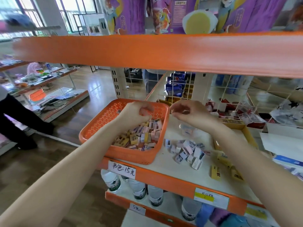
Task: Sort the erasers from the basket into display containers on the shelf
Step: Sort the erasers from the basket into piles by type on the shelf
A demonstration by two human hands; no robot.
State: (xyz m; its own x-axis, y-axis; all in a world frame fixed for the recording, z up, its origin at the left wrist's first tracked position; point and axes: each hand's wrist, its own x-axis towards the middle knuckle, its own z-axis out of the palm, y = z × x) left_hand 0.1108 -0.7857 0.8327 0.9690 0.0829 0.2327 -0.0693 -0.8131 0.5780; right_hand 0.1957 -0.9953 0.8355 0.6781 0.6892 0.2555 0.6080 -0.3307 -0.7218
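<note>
The left hand (pixel 136 113), stretched in from 7 o'clock, is curled over the orange basket (pixel 93 126). The right hand (pixel 190 113), from 5 o'clock, is held at its 2 o'clock, fingertips drawn together. Whether anything is gripped cannot be told through blur. Erasers (pixel 144 135) are heaped inside, long axes pointing every way; a loose pile (pixel 186 149) lies on the shelf (pixel 165 160) at 4 o'clock.

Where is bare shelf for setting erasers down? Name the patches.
Bare: the front strip of the shelf between the orange basket and the yellow boxes, and the patch behind the loose eraser pile. Crowded: that pile and the right end.
</note>
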